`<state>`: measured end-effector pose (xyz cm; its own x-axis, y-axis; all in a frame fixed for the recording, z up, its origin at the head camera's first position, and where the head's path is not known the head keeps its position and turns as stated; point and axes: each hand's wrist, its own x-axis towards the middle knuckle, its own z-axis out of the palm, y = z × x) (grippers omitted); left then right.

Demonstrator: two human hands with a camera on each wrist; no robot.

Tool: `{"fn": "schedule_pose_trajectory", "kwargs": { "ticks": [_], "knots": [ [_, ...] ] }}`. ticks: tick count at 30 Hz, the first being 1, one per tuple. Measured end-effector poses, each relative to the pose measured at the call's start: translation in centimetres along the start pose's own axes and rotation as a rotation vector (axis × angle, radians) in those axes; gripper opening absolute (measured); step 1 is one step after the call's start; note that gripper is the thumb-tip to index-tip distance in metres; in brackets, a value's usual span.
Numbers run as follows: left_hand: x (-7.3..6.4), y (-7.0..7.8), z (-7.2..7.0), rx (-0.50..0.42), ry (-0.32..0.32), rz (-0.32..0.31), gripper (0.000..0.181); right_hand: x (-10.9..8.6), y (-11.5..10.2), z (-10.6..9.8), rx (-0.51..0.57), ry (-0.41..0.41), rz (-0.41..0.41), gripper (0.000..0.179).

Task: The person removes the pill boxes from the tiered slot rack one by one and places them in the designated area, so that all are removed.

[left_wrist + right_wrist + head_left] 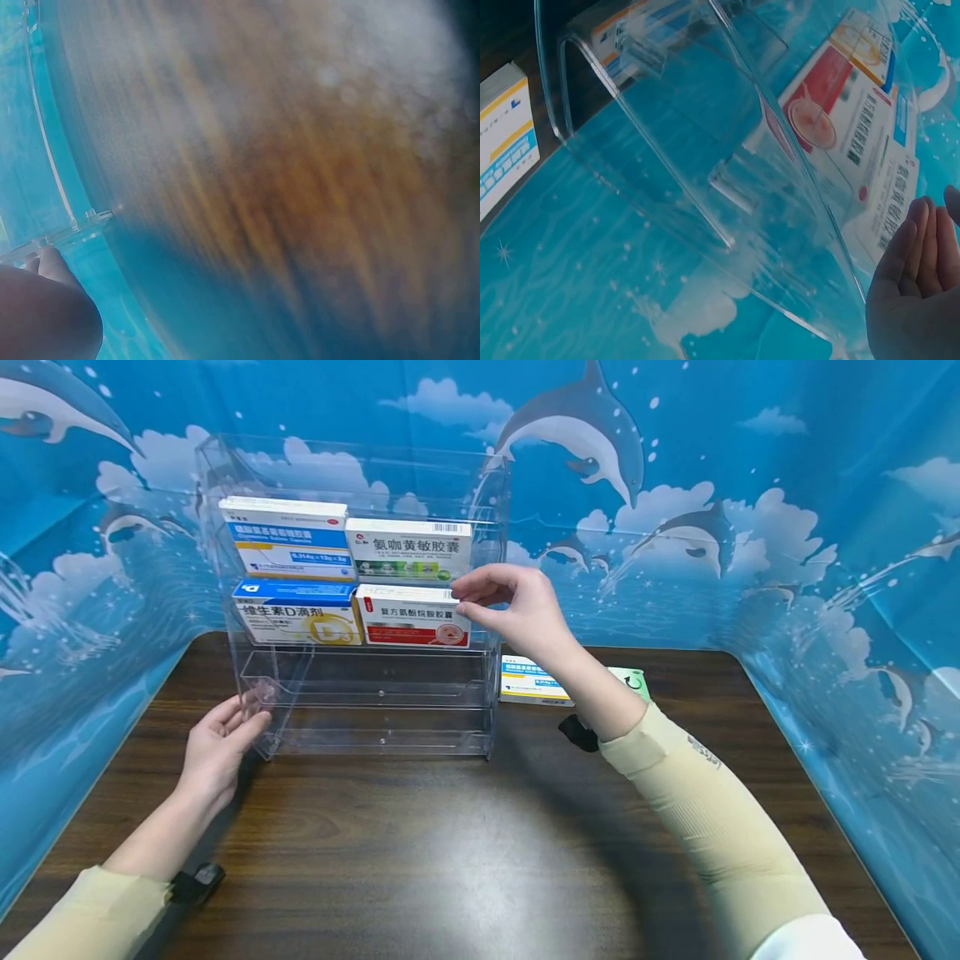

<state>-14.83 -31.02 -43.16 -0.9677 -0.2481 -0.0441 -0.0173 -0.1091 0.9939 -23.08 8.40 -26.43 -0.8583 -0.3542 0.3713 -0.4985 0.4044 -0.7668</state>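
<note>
Left fingers (247, 732) grip the clear rack (382, 693) holding four boxes (365, 568); right fingers (487, 577) sit parted by its red-and-white box (412, 622).

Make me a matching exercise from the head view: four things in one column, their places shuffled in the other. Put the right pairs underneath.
Things
1. Red-banded box
2. Green-banded box
3. Box with the yellow circle
4. Clear rack

Places
A. Upper row of boxes, at the right
B. Standing on the brown table
C. Lower row of boxes, at the right
D. Lower row of boxes, at the left

Right pairs: 1-C, 2-A, 3-D, 4-B
</note>
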Motion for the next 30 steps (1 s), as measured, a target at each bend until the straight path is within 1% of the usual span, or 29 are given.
{"fn": "schedule_pose_trajectory", "kwargs": {
  "ticks": [7, 14, 17, 26, 30],
  "knots": [
    [0.0, 0.0, -0.1, -0.001, 0.004, -0.007, 0.035, 1.1, 0.1, 1.7, -0.078, -0.035, -0.057, 0.029],
    [0.0, 0.0, -0.1, -0.007, 0.0, 0.009, 0.035, 2.2, 0.3, 2.6, -0.182, -0.08, -0.176, 0.035],
    [0.1, 0.0, 0.0, -0.014, 0.002, 0.005, 0.036, 2.6, 0.4, 2.9, -0.209, -0.1, -0.197, 0.037],
    [0.1, -0.1, 0.0, -0.014, -0.006, 0.003, 0.036, 3.4, 0.5, 3.2, -0.252, -0.121, -0.172, 0.04],
    [0.1, -0.1, 0.0, -0.008, -0.005, -0.002, 0.035, 3.6, 0.6, 3.4, -0.254, -0.147, -0.152, 0.041]
  ]
}}
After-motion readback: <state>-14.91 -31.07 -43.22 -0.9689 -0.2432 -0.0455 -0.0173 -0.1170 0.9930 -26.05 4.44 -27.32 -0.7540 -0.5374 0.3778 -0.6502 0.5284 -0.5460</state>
